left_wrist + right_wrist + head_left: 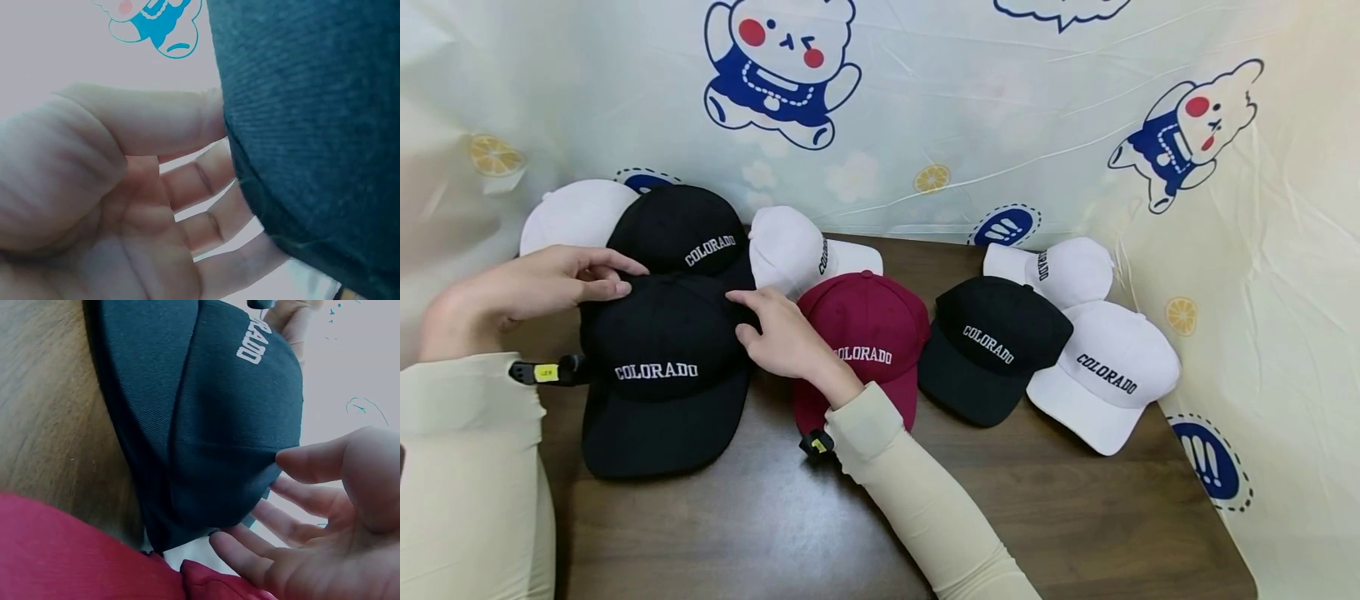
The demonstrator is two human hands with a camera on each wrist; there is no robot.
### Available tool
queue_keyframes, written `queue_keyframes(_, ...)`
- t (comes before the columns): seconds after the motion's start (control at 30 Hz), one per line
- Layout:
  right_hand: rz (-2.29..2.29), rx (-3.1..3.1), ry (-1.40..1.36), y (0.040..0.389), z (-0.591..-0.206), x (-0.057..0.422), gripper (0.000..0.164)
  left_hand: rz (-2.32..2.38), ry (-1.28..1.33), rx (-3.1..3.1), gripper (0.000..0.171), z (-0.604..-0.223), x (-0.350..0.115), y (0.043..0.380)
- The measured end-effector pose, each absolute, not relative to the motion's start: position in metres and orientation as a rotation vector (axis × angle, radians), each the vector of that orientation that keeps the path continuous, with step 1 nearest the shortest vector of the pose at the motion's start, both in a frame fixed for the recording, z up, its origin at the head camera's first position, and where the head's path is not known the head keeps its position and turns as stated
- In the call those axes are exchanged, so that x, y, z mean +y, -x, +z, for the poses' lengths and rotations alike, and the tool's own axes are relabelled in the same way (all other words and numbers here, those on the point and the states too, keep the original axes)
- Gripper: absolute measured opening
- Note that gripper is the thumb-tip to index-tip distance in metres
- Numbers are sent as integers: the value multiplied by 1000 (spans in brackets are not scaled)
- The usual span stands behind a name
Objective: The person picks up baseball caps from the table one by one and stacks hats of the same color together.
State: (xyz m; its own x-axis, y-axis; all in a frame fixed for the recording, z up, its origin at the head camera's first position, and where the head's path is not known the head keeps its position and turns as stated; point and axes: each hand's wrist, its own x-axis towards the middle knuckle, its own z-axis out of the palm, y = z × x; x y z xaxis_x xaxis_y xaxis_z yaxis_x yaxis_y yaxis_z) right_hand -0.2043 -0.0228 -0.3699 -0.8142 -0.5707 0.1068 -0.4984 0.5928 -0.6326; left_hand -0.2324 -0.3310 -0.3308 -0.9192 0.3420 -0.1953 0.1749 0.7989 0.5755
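A black cap with white COLORADO lettering faces forward at the left of the table, its brim toward me. My left hand pinches its rear left edge; in the left wrist view the thumb lies on one side of the black fabric and the fingers go behind it. At the opposite side my right hand pinches the cap's edge, thumb on the crown and fingers by the rim. Another black cap sits right behind, partly overlapped. The right forearm passes over a burgundy cap.
White caps stand behind at the far left and beside the rear black cap. To the right are a third black cap and two white caps. A patterned sheet hangs behind the wooden table.
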Motion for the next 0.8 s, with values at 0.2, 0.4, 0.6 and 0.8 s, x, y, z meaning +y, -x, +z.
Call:
queue_keyframes(0.2,-1142,2645,904,207,-364,-15,44,955,-417,2777,37,-334,-336,235)
queue_keyframes(0.4,-1344,2561,856,208,-353,-6,45,1065,-314,2826,43,-333,-341,238)
queue_keyframes(0.6,-1491,2478,831,206,-340,2,46,1180,-183,2799,61,-337,-342,245)
queue_keyframes(0.8,-1577,2436,803,205,-334,7,46,1584,-86,2653,60,-351,-348,251)
